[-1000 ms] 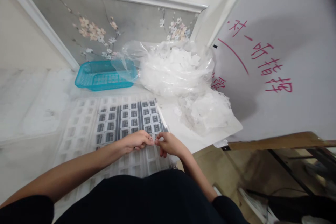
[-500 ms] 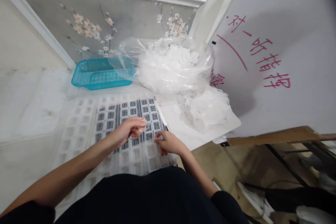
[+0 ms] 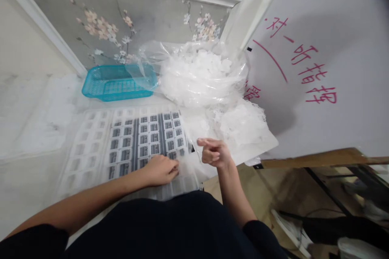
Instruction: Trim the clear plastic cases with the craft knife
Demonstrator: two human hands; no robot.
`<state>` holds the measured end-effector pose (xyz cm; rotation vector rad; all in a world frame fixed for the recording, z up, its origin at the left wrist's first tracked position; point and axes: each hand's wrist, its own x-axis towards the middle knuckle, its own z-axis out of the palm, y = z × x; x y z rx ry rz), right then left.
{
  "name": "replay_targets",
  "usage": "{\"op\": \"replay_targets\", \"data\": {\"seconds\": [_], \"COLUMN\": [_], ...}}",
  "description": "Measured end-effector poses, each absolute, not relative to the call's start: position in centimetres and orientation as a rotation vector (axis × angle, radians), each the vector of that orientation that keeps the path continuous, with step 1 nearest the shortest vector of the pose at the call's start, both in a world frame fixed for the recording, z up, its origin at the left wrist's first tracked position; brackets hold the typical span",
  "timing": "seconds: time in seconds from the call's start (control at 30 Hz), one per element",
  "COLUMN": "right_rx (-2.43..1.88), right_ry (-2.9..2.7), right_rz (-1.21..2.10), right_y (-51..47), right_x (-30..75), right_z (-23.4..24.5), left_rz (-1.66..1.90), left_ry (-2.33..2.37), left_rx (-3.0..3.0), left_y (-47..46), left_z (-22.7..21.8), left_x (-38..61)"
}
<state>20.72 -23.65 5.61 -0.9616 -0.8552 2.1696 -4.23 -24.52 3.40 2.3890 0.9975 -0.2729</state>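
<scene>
A clear plastic tray (image 3: pixel 91 145) with many small pockets lies on the white table in front of me; several pockets in its middle hold small dark parts (image 3: pixel 146 137). My left hand (image 3: pixel 161 168) rests on the tray's near right part, fingers curled down onto a pocket. My right hand (image 3: pixel 214 151) is lifted just right of the tray, fingers loosely curled; whether it holds anything is hidden. A pile of small clear plastic pieces (image 3: pixel 240 123) lies just beyond the right hand.
A turquoise mesh basket (image 3: pixel 117 83) stands behind the tray. A big clear bag of white plastic pieces (image 3: pixel 197 73) sits at the back. A whiteboard with red writing (image 3: pixel 310 73) leans at the right. The table edge drops off at my right.
My left hand came down from above the dark parts onto the tray's near right part. My right hand lifted off the tray and moved right, toward the loose pile.
</scene>
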Motion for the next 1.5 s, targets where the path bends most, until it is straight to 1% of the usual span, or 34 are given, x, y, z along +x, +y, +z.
{"op": "replay_targets", "data": {"seconds": [0.1, 0.2, 0.27, 0.37, 0.5, 0.67, 0.8, 0.97, 1.07, 1.13, 1.17, 1.23, 1.3, 1.33, 1.4, 1.5], "right_rx": [-1.068, -1.144, -1.209, -1.435, -1.611, -1.686, -1.734, -1.824, -1.781, -1.743, -1.717, -1.593, -1.325, -1.162, -0.9, -0.781], "right_ry": [-0.775, -0.833, -0.938, -1.176, -1.506, -1.706, -1.789, -2.067, -2.172, -2.133, -2.064, -1.81, -1.45, -1.274, -1.005, -0.763], "right_rz": [1.978, 1.833, 1.8, 1.744, 1.63, 1.568, 1.553, 1.293, 1.22, 1.284, 1.382, 1.739, 2.161, 2.309, 2.414, 2.313], "right_y": [-24.7, -26.3, -27.4, -28.8, -29.9, -29.9, -29.6, -29.3, -29.3, -29.3, -29.2, -29.0, -28.6, -28.4, -27.9, -27.5], "right_x": [21.9, 21.7, 20.7, 18.7, 16.8, 16.0, 15.5, 14.9, 14.8, 14.9, 15.1, 15.8, 16.9, 17.6, 18.9, 20.7], "right_z": [6.4, 6.4, 5.7, 4.1, 3.0, 3.8, 4.7, 5.3, 5.0, 4.5, 4.2, 3.7, 3.4, 3.3, 3.3, 3.4], "left_rz": [-0.231, -0.172, -0.13, -0.12, -0.143, -0.068, -0.06, -0.065, -0.059, -0.051, -0.05, -0.062, -0.082, -0.091, -0.095, -0.076], "left_ry": [1.002, 0.968, 0.966, 0.998, 1.083, 1.085, 1.13, 1.111, 1.098, 1.088, 1.08, 1.068, 1.067, 1.068, 1.062, 1.056], "left_rx": [2.277, 2.195, 2.105, 1.894, 1.693, 1.815, 1.9, 1.926, 1.946, 1.962, 1.975, 2.013, 2.059, 2.072, 2.068, 2.004], "left_y": [-23.9, -23.8, -24.0, -24.7, -25.4, -25.6, -25.7, -25.9, -25.9, -26.0, -26.1, -26.3, -26.4, -26.4, -26.3, -25.9], "left_z": [4.1, 4.5, 4.8, 5.2, 4.7, 3.2, 2.9, 3.1, 3.0, 2.9, 2.9, 2.8, 2.7, 2.7, 2.6, 2.6], "left_x": [-4.5, -4.6, -4.6, -4.3, -3.8, -3.5, -3.5, -3.6, -3.7, -3.7, -3.7, -3.8, -3.8, -3.8, -3.7, -3.7]}}
